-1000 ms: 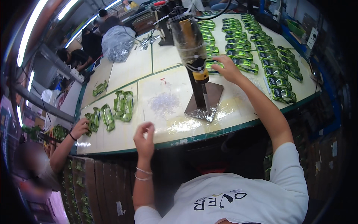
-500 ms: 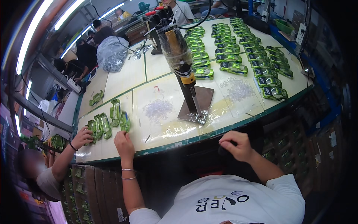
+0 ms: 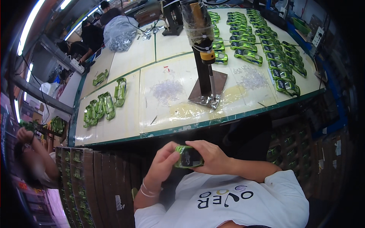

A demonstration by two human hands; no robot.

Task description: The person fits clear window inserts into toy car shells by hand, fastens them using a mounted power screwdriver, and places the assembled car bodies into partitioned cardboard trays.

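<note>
Close to my chest, below the table's front edge, a green toy car body (image 3: 183, 159) with a dark top is held between both hands. My left hand (image 3: 164, 164) is closed on its left end, thumb across it. The fingers of my right hand (image 3: 212, 155) grip its right end. Several green toy car bodies (image 3: 106, 106) without dark tops lie on the table (image 3: 125, 131) at the left. A powered screwdriver (image 3: 208, 57) wrapped in clear plastic hangs upright over a brown metal plate (image 3: 195, 91) in the middle.
Two heaps of small clear parts, one left (image 3: 167, 90) and one right (image 3: 253, 79), flank the plate. Rows of green cars with dark tops (image 3: 275, 62) fill the right side. A plastic bag (image 3: 119, 34) stands at the back left. A co-worker's arm (image 3: 42, 155) is at far left.
My left hand has left the table's left side with a car body; both hands now hold it near my chest. The co-worker's hand has withdrawn from the car bodies. The view has shifted.
</note>
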